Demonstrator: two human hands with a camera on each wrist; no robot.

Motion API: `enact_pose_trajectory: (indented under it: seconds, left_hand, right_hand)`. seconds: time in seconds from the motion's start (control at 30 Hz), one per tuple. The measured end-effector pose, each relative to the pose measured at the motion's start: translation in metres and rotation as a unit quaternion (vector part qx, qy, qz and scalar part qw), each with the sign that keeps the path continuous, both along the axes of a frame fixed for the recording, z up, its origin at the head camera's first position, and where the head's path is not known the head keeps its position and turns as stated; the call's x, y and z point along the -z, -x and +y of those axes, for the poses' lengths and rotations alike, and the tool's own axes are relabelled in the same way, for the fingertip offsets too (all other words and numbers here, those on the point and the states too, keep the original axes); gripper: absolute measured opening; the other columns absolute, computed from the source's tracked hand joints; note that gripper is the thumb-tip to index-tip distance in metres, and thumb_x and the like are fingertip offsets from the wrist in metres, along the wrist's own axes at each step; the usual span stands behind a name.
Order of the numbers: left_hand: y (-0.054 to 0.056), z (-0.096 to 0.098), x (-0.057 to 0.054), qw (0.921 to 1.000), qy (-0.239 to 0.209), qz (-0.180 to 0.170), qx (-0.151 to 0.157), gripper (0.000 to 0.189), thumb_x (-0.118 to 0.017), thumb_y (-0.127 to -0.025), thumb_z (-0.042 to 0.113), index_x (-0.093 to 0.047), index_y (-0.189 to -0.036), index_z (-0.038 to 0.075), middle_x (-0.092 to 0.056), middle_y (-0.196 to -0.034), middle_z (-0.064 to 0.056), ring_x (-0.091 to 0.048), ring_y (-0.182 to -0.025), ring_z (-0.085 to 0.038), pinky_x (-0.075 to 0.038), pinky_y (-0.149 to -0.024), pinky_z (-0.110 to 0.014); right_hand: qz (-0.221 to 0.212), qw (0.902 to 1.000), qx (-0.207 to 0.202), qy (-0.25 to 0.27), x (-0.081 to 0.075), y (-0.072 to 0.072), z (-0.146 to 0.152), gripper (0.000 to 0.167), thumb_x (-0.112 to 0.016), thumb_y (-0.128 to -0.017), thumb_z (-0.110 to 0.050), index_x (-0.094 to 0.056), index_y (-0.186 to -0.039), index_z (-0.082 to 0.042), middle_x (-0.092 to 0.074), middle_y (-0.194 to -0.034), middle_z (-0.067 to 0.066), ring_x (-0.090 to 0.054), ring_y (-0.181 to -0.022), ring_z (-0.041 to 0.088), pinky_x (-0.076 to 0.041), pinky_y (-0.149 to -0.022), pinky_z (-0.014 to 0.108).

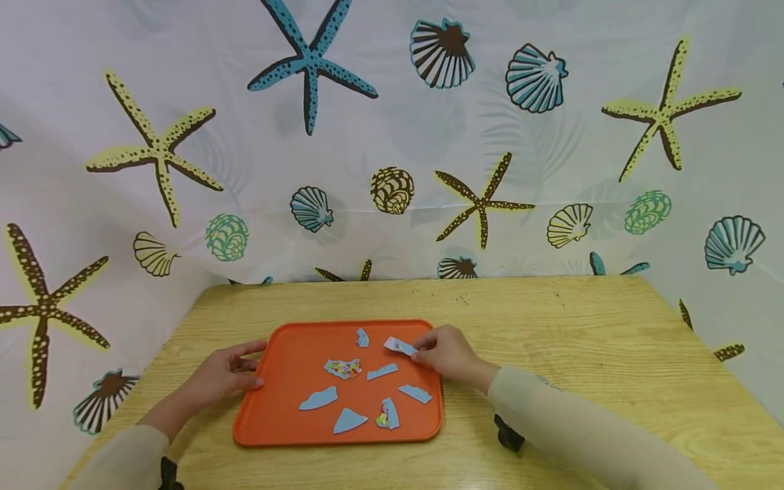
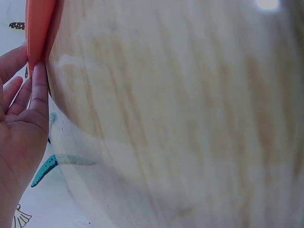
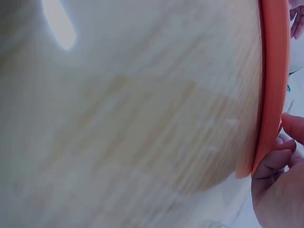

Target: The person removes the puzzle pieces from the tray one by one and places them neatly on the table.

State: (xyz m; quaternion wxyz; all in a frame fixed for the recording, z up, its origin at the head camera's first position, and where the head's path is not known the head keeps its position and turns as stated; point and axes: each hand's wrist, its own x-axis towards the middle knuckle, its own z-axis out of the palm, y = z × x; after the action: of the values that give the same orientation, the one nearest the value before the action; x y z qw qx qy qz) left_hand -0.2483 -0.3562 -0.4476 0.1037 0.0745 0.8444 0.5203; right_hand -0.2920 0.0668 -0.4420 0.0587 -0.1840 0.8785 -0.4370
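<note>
An orange tray [image 1: 288, 418] lies on the table with several torn paper pieces on it, pale blue, some with multicoloured print. In the head view, my right hand [image 1: 447, 354] pinches a light blue paper piece with a whitish end [image 1: 399, 346] above the tray's right part. The right wrist view shows the right hand [image 3: 282, 178] by the tray rim, with only a sliver of the paper visible. My left hand [image 1: 223, 374] touches the tray's left rim, its fingers loosely extended. In the left wrist view, the left hand's fingertips [image 2: 40, 71] meet the orange edge.
The wooden table [image 1: 551, 340] extends to the right of the tray. Behind it hangs a white cloth [image 1: 380, 258] printed with starfish and shells. On the tray, a colourful piece [image 1: 344, 368] lies near the middle, a small one [image 1: 363, 337] farther back.
</note>
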Motion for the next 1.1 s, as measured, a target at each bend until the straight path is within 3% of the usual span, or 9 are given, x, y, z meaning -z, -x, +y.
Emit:
enact_pose_trajectory:
  seconds: [0.47,0.67,1.1]
  left_hand:
    - [-0.001,0.001,-0.002,1.0000,0.000,-0.004,0.001,0.074,-0.075,-0.084,0.006,-0.036,-0.145,-0.008,-0.058,-0.123,-0.026,-0.057,-0.111,-0.035,-0.054,-0.080,-0.032]
    - [-0.002,0.001,-0.002,1.0000,0.003,-0.002,0.001,0.074,-0.075,-0.084,0.007,-0.037,-0.145,-0.008,-0.056,-0.126,-0.027,-0.057,-0.111,-0.035,-0.054,-0.080,-0.031]
    - [-0.001,-0.001,-0.001,0.9999,0.008,-0.009,-0.003,0.075,-0.077,-0.084,0.009,-0.037,-0.146,-0.006,-0.056,-0.128,-0.025,-0.056,-0.113,-0.036,-0.054,-0.080,-0.031]
  right_hand:
    - [0.015,0.9999,0.000,0.004,-0.012,0.011,0.013,0.009,-0.072,-0.088,-0.008,-0.073,-0.096,-0.004,-0.064,-0.085,0.000,-0.057,-0.079,0.015,-0.050,-0.069,0.028]
    - [0.001,1.0000,-0.007,0.000,-0.014,0.018,0.025,0.008,-0.070,-0.089,-0.006,-0.072,-0.097,-0.005,-0.063,-0.086,0.001,-0.057,-0.079,0.016,-0.050,-0.072,0.029]
    - [0.032,0.9984,-0.001,-0.046,-0.017,0.051,0.059,0.012,-0.068,-0.092,-0.008,-0.070,-0.102,-0.003,-0.061,-0.090,0.004,-0.053,-0.083,0.019,-0.046,-0.076,0.032]
